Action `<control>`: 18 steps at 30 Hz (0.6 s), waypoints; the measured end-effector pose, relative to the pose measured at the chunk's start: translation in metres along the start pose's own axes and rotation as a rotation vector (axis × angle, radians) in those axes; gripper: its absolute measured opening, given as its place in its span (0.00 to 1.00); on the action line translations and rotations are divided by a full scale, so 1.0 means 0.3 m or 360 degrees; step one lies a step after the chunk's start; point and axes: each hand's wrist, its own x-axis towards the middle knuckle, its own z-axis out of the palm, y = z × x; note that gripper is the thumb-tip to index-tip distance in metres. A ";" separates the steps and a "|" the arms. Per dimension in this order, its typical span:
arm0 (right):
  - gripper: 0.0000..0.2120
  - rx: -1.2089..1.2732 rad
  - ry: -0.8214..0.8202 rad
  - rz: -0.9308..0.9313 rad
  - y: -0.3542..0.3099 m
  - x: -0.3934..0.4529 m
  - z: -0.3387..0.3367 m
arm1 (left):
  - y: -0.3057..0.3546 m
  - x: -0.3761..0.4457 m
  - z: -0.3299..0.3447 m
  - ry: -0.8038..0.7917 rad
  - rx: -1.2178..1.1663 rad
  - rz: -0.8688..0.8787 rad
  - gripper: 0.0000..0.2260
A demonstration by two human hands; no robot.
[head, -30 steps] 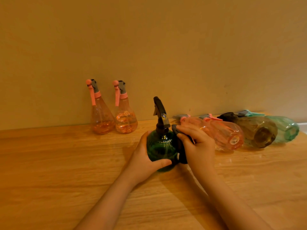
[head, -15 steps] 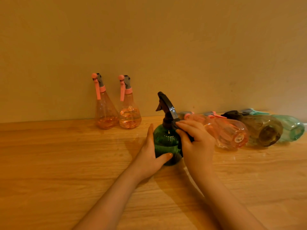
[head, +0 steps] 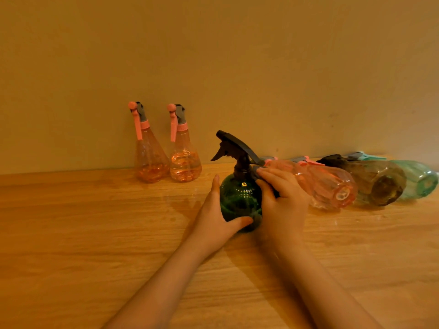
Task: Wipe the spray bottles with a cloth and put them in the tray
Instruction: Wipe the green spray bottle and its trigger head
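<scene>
A round green spray bottle (head: 240, 198) with a black trigger head stands upright on the wooden table (head: 95, 233). My left hand (head: 215, 217) grips its left side, thumb across the front. My right hand (head: 282, 200) presses a dark cloth (head: 257, 170) against the bottle's right side and neck; the cloth is mostly hidden under the fingers. No tray is in view.
Two upright pink spray bottles (head: 149, 157) (head: 184, 160) stand at the wall. To the right lie a pink bottle (head: 325, 184), a brown bottle (head: 377, 181) and a teal bottle (head: 420, 178) on their sides. A plain wall (head: 237, 67) bounds the table's far edge.
The green bottle has turned, so its black nozzle now points left. My right hand with the cloth has slid up toward the bottle's neck. The view has shifted slightly.
</scene>
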 end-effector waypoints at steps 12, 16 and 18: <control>0.08 -0.0043 -0.0125 -0.0175 0.013 -0.012 0.000 | -0.017 0.016 -0.021 -0.0052 -0.0197 -0.0048 0.48; 0.08 -0.0054 -0.0116 -0.0199 0.023 -0.010 -0.006 | -0.010 0.012 -0.020 0.0084 0.0034 -0.0013 0.52; 0.08 -0.0049 -0.0082 -0.0190 0.029 -0.009 -0.009 | -0.017 0.015 -0.033 -0.0019 0.0049 0.0011 0.53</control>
